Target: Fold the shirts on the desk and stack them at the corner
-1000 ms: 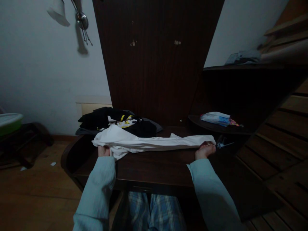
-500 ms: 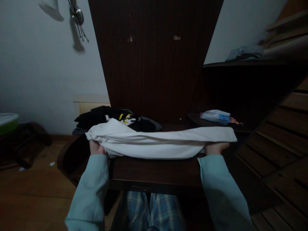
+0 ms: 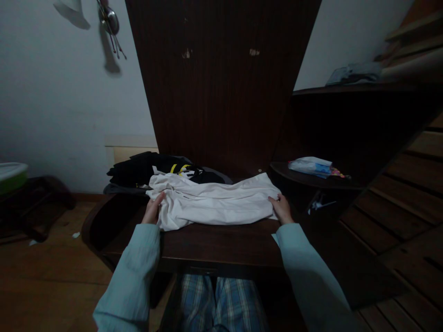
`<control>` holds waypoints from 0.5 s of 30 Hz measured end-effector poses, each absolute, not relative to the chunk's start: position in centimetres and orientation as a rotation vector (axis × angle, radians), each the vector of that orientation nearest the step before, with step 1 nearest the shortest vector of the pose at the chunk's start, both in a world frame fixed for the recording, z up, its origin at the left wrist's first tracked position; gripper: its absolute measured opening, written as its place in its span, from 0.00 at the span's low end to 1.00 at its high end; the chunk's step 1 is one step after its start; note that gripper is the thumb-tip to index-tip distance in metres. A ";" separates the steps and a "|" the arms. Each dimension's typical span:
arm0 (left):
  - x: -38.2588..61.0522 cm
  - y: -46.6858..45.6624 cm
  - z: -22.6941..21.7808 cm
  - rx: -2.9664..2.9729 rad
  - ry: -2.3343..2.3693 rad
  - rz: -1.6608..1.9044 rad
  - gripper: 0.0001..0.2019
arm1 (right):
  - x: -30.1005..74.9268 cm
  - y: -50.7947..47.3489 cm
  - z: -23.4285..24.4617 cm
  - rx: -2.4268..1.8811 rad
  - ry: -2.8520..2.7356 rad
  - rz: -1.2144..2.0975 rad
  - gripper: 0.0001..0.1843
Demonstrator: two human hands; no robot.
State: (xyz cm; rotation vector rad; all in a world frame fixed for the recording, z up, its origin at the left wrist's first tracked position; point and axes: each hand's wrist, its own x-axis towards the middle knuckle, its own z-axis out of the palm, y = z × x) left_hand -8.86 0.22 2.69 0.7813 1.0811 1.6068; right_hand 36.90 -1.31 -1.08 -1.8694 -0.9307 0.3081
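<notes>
A long folded piece of white cloth, wrinkled and bunched at its left end, lies across the dark wooden desk. My left hand is closed on the cloth's left end, thumb on top and the other fingers mostly hidden. At the opposite end, my right hand pinches the cloth with the thumb over its upper side. Just behind the cloth's left part is a pile of dark clothes with a yellow and white print.
On a low rounded shelf to the right lies a blue and white plastic packet. A tall dark panel rises behind the desk. Grey folded cloth sits on the upper shelf. A green tub stands far left.
The white cloth has come down onto the desk and spans less width. My right hand has moved left, toward the middle; my left hand has shifted slightly right.
</notes>
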 end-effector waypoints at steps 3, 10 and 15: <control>-9.1 -0.1 2.0 0.857 1.293 1.544 0.18 | 36.8 -1.9 -1.1 -2.145 -1.083 0.280 0.34; -8.0 -1.5 1.6 1.244 1.496 1.218 0.26 | 35.8 -2.4 -0.9 -2.289 -1.400 0.131 0.15; -7.7 -1.8 1.1 1.468 1.395 0.993 0.26 | 35.6 -2.5 -0.7 -2.171 -1.338 0.108 0.08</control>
